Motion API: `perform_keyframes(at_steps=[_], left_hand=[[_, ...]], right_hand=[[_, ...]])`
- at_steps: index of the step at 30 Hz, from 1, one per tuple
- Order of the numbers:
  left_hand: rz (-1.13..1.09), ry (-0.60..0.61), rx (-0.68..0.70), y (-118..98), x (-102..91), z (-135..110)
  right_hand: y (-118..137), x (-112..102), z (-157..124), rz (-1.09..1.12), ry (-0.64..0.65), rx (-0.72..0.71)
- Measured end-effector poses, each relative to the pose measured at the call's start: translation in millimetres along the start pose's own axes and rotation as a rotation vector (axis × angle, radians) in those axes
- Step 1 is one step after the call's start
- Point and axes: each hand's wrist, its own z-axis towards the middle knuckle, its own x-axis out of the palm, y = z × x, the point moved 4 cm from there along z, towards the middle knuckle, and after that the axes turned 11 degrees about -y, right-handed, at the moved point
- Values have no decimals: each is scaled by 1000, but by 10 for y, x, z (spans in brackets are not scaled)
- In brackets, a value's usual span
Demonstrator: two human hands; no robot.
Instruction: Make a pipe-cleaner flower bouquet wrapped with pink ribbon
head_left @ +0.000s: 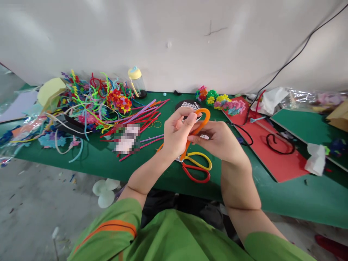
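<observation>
An orange pipe cleaner (206, 115) is bent into a loop between my two hands, above the green table. My left hand (176, 132) pinches it with thumb and fingers near the loop's upper left. Lower down, my right hand (214, 137) has its thumb and fingertips closed on the same pipe cleaner. Its tail hangs down towards a pair of scissors (196, 177) with one red and one yellow handle; my left hand hides their blades. Behind my hands lies a black disc with white dots (187, 105), partly covered.
Left stands a heap of colourful pipe-cleaner flowers (119, 101), with loose red pipe cleaners (146, 121) beside it. A yellow-lidded bottle (137, 83) is near the wall. Several flower clusters (224, 102) lie at back right, by a red board (272, 152) and a black cable (282, 69).
</observation>
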Motion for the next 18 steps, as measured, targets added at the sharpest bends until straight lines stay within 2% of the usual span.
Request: perform_keyframes(at_steps=[6, 8, 11, 13, 15, 18], left_hand=[[12, 1, -22, 28, -17, 22], [18, 23, -44, 17, -43, 66], [54, 75, -120, -25, -106, 153], [123, 206, -198, -56, -123, 184], [224, 387, -294, -74, -121, 170], [282, 558, -406, -95, -113, 112]], right_hand=[[20, 7, -10, 21, -42, -22], [4, -49, -6, 71, -127, -16], [-48, -198, 2, 186, -320, -9], [-89, -294, 5, 243, -420, -23], [-125, -366, 8, 275, -488, -40], [-163, -433, 8, 303, -560, -56]])
